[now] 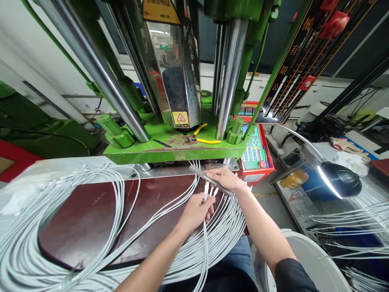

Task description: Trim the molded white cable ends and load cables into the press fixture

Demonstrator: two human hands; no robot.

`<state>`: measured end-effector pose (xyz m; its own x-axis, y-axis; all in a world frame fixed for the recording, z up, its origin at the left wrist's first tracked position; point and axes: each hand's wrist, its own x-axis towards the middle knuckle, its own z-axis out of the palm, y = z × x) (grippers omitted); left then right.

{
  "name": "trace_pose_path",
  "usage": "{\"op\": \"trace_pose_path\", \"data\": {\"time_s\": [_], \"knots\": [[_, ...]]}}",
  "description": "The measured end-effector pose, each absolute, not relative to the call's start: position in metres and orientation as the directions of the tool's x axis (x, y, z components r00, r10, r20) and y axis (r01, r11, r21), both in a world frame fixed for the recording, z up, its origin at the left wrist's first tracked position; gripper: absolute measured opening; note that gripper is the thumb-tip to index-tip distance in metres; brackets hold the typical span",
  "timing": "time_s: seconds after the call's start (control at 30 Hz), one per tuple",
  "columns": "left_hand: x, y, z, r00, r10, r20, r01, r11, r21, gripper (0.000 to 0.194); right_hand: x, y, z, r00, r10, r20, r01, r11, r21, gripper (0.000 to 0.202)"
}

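Observation:
Under the green press, a flat metal bar (199, 172) slants over the brown table (152, 190). My right hand (225, 178) is closed on this bar, with the thumb along its top. Just below it, my left hand (197, 209) pinches white cables (205, 239) near their connector ends. White connectors (206, 188) show at the lower edge of the bar, between the two hands. Whether they sit in the bar cannot be made out. Many more white cables fan out beneath and to the right of my hands.
Yellow-handled pliers (208, 141) lie on the green press base (182, 154). A large cable coil (27, 227) covers the left side. At the right are a red control box (255, 178), a lit lamp (340, 180) and a white bin (310, 259).

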<state>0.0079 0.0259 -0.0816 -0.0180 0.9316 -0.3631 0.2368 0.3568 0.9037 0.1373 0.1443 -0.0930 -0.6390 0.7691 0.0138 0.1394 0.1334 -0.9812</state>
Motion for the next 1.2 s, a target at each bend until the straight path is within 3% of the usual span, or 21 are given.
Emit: {"op": "trace_pose_path", "data": {"time_s": [0.17,0.27,0.37,0.53,0.7,0.97,1.2], "knots": [[0.006,0.028,-0.086,-0.002,0.926,-0.378,0.179,0.372,0.911,0.031,0.135,0.142,-0.092,-0.649,0.761,0.018,0.152,0.153,-0.977,0.036],[0.007,0.030,-0.082,0.012,0.925,-0.379,0.133,0.374,0.918,0.027,0.136,0.140,-0.088,-0.671,0.741,-0.008,0.101,0.081,-0.992,0.039],[0.007,0.029,-0.078,-0.013,0.913,-0.407,-0.043,0.406,0.913,0.027,0.138,0.140,-0.084,-0.681,0.730,-0.056,0.047,-0.033,-0.998,0.044],[0.005,0.023,-0.084,-0.065,0.889,-0.453,-0.288,0.418,0.862,0.034,0.140,0.143,-0.085,-0.686,0.724,-0.063,0.053,-0.036,-0.998,0.041],[0.002,0.023,-0.084,-0.079,0.896,-0.436,-0.299,0.396,0.868,0.033,0.141,0.145,-0.086,-0.703,0.706,-0.088,0.064,-0.060,-0.996,0.038],[0.002,0.025,-0.073,0.078,0.912,-0.402,-0.297,0.406,0.864,0.030,0.144,0.144,-0.084,-0.704,0.701,-0.115,0.084,-0.079,-0.993,0.040],[0.005,0.027,-0.075,0.059,0.877,-0.477,-0.311,0.471,0.826,0.028,0.142,0.144,-0.084,-0.710,0.695,-0.114,0.094,-0.068,-0.993,0.037]]}}
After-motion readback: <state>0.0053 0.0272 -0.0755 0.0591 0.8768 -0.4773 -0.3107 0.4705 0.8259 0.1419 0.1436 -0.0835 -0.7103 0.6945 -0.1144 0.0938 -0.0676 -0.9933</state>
